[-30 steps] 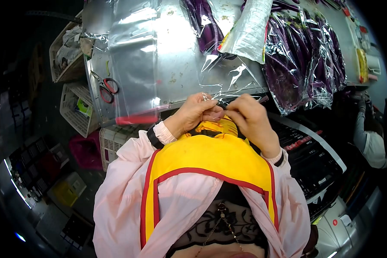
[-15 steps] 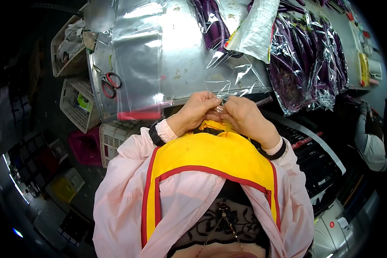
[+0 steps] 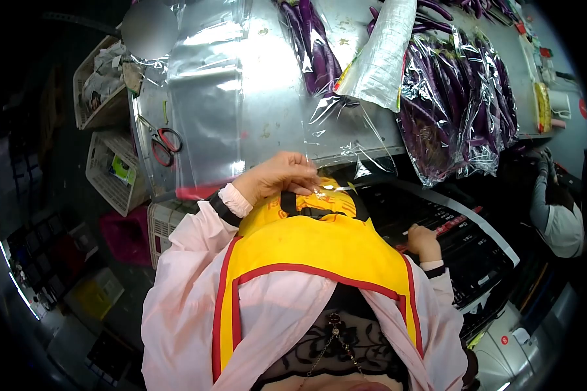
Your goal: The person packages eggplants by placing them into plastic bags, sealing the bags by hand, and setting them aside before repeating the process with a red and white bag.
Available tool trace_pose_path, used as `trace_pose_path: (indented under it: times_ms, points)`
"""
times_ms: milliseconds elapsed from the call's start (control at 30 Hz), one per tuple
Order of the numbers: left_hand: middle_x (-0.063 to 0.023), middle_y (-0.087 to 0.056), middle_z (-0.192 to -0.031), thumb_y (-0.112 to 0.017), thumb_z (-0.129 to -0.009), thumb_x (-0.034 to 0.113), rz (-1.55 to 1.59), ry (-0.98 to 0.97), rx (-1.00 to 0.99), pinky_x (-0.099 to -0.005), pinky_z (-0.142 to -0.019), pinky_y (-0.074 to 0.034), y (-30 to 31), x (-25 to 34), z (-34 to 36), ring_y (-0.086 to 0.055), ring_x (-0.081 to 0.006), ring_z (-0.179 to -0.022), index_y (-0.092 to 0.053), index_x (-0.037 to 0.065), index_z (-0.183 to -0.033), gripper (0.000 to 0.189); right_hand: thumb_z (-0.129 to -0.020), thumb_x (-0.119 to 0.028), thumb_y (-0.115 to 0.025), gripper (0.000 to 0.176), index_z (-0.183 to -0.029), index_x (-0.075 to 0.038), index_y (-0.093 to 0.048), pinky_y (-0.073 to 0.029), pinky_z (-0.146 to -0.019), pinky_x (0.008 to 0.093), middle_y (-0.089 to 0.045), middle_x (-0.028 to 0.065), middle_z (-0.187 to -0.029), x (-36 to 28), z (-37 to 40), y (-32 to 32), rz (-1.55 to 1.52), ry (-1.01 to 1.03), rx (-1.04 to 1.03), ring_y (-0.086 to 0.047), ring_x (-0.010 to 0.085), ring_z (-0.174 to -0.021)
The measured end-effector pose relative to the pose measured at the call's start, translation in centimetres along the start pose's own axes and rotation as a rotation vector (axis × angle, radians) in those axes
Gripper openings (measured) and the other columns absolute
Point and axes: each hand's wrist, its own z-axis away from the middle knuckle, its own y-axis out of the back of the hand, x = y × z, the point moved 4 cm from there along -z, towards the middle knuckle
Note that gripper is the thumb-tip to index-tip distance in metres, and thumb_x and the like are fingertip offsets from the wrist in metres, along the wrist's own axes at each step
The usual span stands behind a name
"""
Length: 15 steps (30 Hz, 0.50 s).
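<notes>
My left hand (image 3: 284, 174) is at the table's front edge, its fingers pinched on the gathered end of a clear plastic bag (image 3: 346, 146). Long purple eggplants (image 3: 314, 55) lie in that bag on the metal table. Lower down on the right, my right hand (image 3: 424, 244) is closed in front of a black crate (image 3: 398, 208). A small pale bit shows by its fingers, but what it holds is too small to make out. A yellow apron (image 3: 293, 241) with red trim lies just under both hands.
Bagged eggplants (image 3: 453, 107) are heaped at the table's right, beside a silvery printed wrapper (image 3: 378, 65). A stack of clear bags (image 3: 209, 98) and red-handled scissors (image 3: 165, 144) lie on the left. White crates (image 3: 114, 176) stand beyond. Another person (image 3: 561, 221) is at far right.
My hands were together at the bag's end. The right hand has moved away, down and to the right; the left has shifted slightly left and stays at the bag.
</notes>
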Motion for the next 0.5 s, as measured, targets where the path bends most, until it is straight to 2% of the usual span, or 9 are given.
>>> trace_pose_path:
  times_ms: [33,67,133,267,333,367,400,467,500]
  points:
    - [-0.0227,-0.067,-0.108,-0.072,-0.094,0.03,0.057,0.043,-0.029,-0.0323,-0.078,-0.063,-0.2,0.7,-0.1,-0.072,-0.0272,-0.093,-0.057,0.0,-0.108,0.036,-0.088,-0.016,-0.069,0.017,-0.087,0.002,-0.067,-0.056,-0.064,0.0407,-0.071,0.0199,-0.082,-0.5,0.1,0.7,-0.183,0.081,0.242,-0.075,0.033,-0.081]
    - [-0.0227,-0.067,-0.108,-0.072,-0.094,0.03,0.057,0.036,-0.028,-0.0323,-0.078,-0.063,0.2,1.0,-1.0,-0.072,-0.0272,-0.093,-0.057,0.0,-0.108,0.036,-0.088,-0.016,-0.069,0.017,-0.087,0.002,-0.067,-0.056,-0.064,0.0407,-0.071,0.0199,-0.082,-0.7,-0.1,2.6,-0.179,0.082,0.248,-0.075,0.033,-0.081]
    - [-0.0249,-0.065,-0.112,-0.069,-0.094,0.042,0.171,-0.012,0.102,-0.0369,-0.079,-0.063,1.7,1.5,-2.9,-0.071,-0.0311,-0.096,-0.057,0.001,-0.107,0.045,-0.092,-0.018,-0.066,0.027,-0.079,0.005,-0.065,-0.055,-0.057,0.0386,-0.068,0.0185,-0.069,-1.1,-0.7,7.4,-0.935,0.061,0.122,-0.073,0.0296,-0.062]
    - [-0.017,-0.067,-0.094,-0.067,-0.098,0.033,-0.08,-0.189,0.344,-0.0336,-0.063,-0.063,2.8,4.6,-5.8,-0.072,-0.0276,-0.076,-0.056,0.002,-0.104,0.033,-0.099,-0.029,-0.061,0.037,-0.08,0.003,-0.064,-0.048,-0.049,0.0306,-0.066,0.0086,-0.066,-3.4,-3.5,14.3,-1.265,0.102,0.421,-0.061,0.0161,-0.05]
    - [-0.0171,-0.068,-0.092,-0.062,-0.101,0.024,-0.102,-0.227,0.375,-0.033,-0.059,-0.062,3.2,4.5,-6.4,-0.072,-0.0268,-0.07,-0.055,0.001,-0.097,0.024,-0.102,-0.04,-0.057,0.04,-0.091,-0.003,-0.065,-0.049,-0.054,0.0268,-0.067,0.0054,-0.077,-4.6,-6.9,14.7,-1.68,0.223,0.252,-0.063,0.0146,-0.06]
    - [-0.017,-0.068,-0.092,-0.06,-0.101,0.022,-0.158,-0.259,0.371,-0.0329,-0.059,-0.062,3.6,4.4,-6.1,-0.072,-0.0263,-0.07,-0.054,0.001,-0.095,0.022,-0.101,-0.05,-0.055,0.049,-0.093,-0.003,-0.066,-0.049,-0.055,0.0264,-0.067,0.0054,-0.076,-6.1,-7.4,15.9,-1.857,0.12,0.146,-0.064,0.0148,-0.06]
    - [-0.017,-0.068,-0.092,-0.059,-0.102,0.019,-0.216,-0.291,0.369,-0.0328,-0.059,-0.062,4.0,4.4,-5.7,-0.072,-0.0259,-0.071,-0.052,0.002,-0.094,0.021,-0.101,-0.05,-0.055,0.049,-0.093,-0.003,-0.066,-0.049,-0.055,0.0264,-0.067,0.0054,-0.076,-6.8,-8.2,16.6,-1.857,0.126,0.148,-0.064,0.0148,-0.06]
    - [-0.0163,-0.067,-0.09,-0.058,-0.102,0.019,-0.196,-0.306,0.387,-0.0329,-0.058,-0.062,5.1,3.3,-4.3,-0.071,-0.0256,-0.07,-0.051,0.002,-0.093,0.02,-0.099,-0.06,-0.052,0.06,-0.092,-0.003,-0.066,-0.051,-0.058,0.0259,-0.068,0.0059,-0.076,-9.3,-9.5,17.7,-2.098,0.363,-0.179,-0.065,0.0156,-0.061]
    - [-0.0156,-0.066,-0.088,-0.058,-0.102,0.019,-0.172,-0.317,0.402,-0.0329,-0.057,-0.061,5.7,2.9,-3.4,-0.071,-0.0254,-0.069,-0.05,0.002,-0.093,0.02,-0.098,-0.063,-0.052,0.063,-0.092,-0.003,-0.066,-0.051,-0.058,0.0254,-0.068,0.0058,-0.076,-10.3,-9.7,18.5,-2.015,0.38,-0.222,-0.065,0.0156,-0.062]
